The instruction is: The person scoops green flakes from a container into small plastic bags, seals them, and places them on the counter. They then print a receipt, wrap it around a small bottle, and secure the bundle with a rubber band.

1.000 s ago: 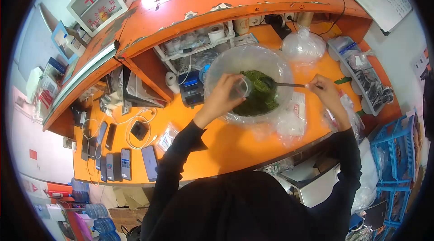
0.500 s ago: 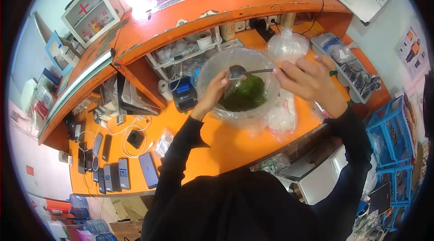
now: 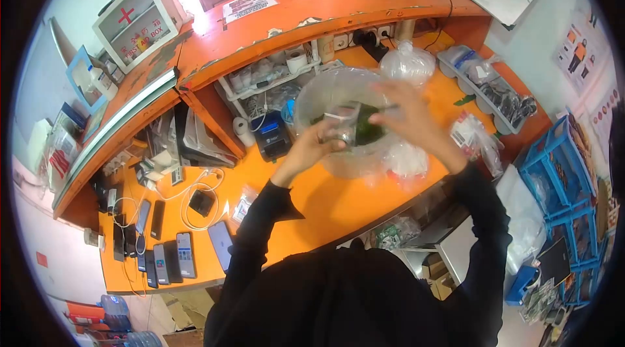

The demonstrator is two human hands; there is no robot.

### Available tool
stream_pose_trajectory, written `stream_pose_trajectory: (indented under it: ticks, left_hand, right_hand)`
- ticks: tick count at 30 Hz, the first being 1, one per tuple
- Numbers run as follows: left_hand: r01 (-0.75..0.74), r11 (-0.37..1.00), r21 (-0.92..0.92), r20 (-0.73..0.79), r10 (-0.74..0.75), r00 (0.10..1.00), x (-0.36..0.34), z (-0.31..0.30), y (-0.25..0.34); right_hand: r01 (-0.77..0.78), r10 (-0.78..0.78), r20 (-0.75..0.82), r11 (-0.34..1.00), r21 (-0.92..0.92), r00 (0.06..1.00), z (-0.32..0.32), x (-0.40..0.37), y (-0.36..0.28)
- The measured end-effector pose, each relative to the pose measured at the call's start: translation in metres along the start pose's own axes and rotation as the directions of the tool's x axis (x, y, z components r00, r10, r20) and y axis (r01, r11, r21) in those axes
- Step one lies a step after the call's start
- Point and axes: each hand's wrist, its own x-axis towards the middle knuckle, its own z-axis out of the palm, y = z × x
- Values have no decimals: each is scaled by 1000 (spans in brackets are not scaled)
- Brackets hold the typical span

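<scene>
A large tub lined with clear plastic (image 3: 325,86) stands on the orange desk, with green leafy material (image 3: 370,127) inside. Over its left part my left hand (image 3: 317,146) is closed on a small clear plastic bag (image 3: 345,122). My right hand (image 3: 413,119) is above the tub's right side, its fingers blurred by motion. A thin part of the spoon seems to show near its fingertips, but the grip is too smeared to make out. Behind the tub sits a tied clear bag (image 3: 407,64), and another clear bag (image 3: 407,159) lies by its right front.
Several phones (image 3: 186,254) and white cables (image 3: 208,181) lie at the left of the desk (image 3: 325,217). A blue and black device (image 3: 270,135) is left of the tub. A grey tray of cutlery (image 3: 488,90) sits at the right, beside blue crates (image 3: 560,178).
My right hand has moved down and left, and the spoon bowl no longer shows at the small bag. My left hand is slightly lower. The whole view has shifted a little.
</scene>
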Motion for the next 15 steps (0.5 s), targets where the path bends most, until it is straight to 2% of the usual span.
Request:
stream_pose_trajectory:
  ticks: [1,2,4,5,8,9,13,15]
  left_hand:
    - [-118,990,-76,61,122,991,-5,7,1]
    - [-115,990,-76,69,120,990,-11,6,2]
    - [-56,997,49,14,55,998,-23,4,10]
    - [-176,984,23,-99,177,979,-30,5,14]
    - [-218,974,-69,-128,208,970,-44,1,21]
    - [-192,981,18,-140,193,971,-46,-1,15]
    - [-202,978,-53,-68,198,978,-55,7,7]
    - [-222,970,-103,-105,212,972,-60,14,8]
  right_hand:
    - [-191,137,180,927,324,974,13,-3,-4]
    - [-401,197,387,718,569,901,21,-6,-10]
    - [-418,212,396,714,562,894,25,-11,-24]
    - [-435,223,410,709,555,885,26,-15,-31]
    - [-445,253,373,626,640,893,27,-30,-45]
    - [-454,269,371,625,635,889,27,-36,-51]
    - [-463,379,285,558,688,880,32,-60,-68]
    - [-460,413,254,540,705,875,30,-72,-76]
